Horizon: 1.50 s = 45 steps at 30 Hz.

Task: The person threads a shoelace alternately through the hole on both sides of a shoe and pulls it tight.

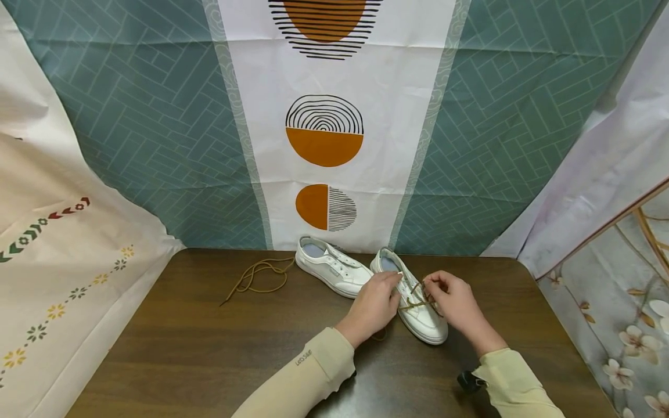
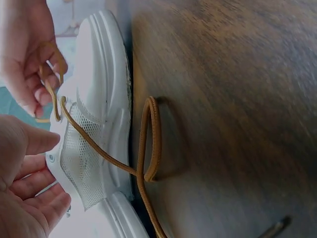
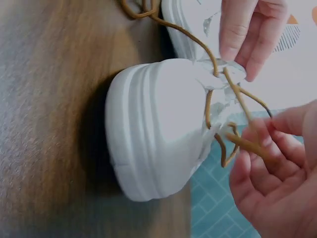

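A white lace-up shoe [image 1: 418, 316] stands on the brown table, its toe toward the near right. A brown shoelace [image 3: 210, 109] passes through its front eyelets; one length trails down the side and loops on the table. My right hand [image 1: 453, 302] pinches the shoelace above the eyelets, with strands crossing its fingers [image 3: 277, 166]. On the shoe's other side is my left hand [image 1: 373, 305], thumb and fingers apart, fingertips at the eyelet edge [image 2: 29, 183]. Whether they press on the shoe is hard to tell.
A second white shoe [image 1: 334, 270], with no lace in its visible eyelets, stands to the left. Another brown shoelace [image 1: 261, 273] lies loosely looped on the table [image 1: 209, 348] farther left. A patterned cloth [image 1: 324, 81] hangs behind the table.
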Tool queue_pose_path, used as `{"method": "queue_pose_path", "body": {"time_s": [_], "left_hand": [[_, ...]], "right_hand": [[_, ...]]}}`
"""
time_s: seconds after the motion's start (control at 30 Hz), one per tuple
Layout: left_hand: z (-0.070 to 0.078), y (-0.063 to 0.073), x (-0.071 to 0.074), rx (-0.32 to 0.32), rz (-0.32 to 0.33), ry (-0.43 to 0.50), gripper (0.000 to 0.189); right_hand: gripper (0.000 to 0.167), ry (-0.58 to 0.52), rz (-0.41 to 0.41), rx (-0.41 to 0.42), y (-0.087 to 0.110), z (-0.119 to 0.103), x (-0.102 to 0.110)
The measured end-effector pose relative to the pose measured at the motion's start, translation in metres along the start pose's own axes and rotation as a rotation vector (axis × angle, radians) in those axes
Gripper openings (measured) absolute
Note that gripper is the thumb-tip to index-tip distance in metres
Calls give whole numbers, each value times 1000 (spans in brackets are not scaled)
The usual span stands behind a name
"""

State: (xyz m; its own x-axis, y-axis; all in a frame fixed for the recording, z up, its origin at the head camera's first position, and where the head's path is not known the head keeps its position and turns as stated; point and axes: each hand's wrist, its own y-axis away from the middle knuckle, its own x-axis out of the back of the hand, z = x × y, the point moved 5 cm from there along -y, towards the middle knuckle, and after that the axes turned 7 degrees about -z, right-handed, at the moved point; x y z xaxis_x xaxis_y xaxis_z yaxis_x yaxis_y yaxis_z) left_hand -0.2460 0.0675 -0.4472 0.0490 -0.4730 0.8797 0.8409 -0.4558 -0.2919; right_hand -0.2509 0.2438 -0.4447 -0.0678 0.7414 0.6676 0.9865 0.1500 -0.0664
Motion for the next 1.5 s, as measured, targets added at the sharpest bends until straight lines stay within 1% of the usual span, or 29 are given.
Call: {"method": "queue_pose_path", "body": {"time_s": [0.03,0.13,0.27,0.37,0.43,0.5,0.57,0.63,0.7,0.77,0.87,0.97,1.0,1.07,1.17,1.23,1.3,1.37,1.43,1.5], "left_hand": [[0,0,0,0,-4,4,38],[-1,1,0,-2,-13,16,39],[-2,1,0,-6,-20,22,38],[-3,0,0,-7,-22,18,37],[-4,0,0,-8,-20,17,37],[-5,0,-1,-8,-18,19,37],[-5,0,-1,-10,-17,18,37],[-6,0,-1,-10,-18,16,37],[-6,0,-1,-10,-21,16,37],[-6,0,-1,-11,-21,20,38],[-6,0,-1,-18,-16,23,37],[-6,1,-1,-27,-12,24,37],[-6,2,-1,-28,-11,26,37],[-6,2,0,-28,-10,29,37],[-6,3,0,-23,-15,34,38],[-6,3,-1,-22,-23,34,38],[-6,3,-1,-25,-27,32,38],[-7,3,0,-27,-21,29,38],[-6,3,0,-32,-10,30,38],[-6,3,0,-38,0,29,38]], "right_hand": [[23,-9,27,2,0,0,2],[26,-92,92,4,0,-3,8],[29,-309,137,47,0,-8,13],[32,-504,104,128,1,-14,14],[32,-630,56,193,2,-19,14],[28,-752,10,242,3,-23,14],[23,-827,-7,278,3,-27,16],[19,-842,5,287,4,-29,17],[18,-800,22,279,4,-30,18],[20,-694,38,261,4,-31,19],[23,-440,60,220,5,-31,20],[21,-172,62,191,7,-30,21],[20,-93,55,193,8,-30,21],[20,30,22,215,8,-30,19],[21,217,-15,276,8,-28,18],[19,338,-25,314,9,-26,18],[15,448,-30,336,9,-24,18],[14,542,-40,331,9,-22,18],[16,605,-59,307,10,-20,18],[17,652,-80,266,10,-17,18]]}}
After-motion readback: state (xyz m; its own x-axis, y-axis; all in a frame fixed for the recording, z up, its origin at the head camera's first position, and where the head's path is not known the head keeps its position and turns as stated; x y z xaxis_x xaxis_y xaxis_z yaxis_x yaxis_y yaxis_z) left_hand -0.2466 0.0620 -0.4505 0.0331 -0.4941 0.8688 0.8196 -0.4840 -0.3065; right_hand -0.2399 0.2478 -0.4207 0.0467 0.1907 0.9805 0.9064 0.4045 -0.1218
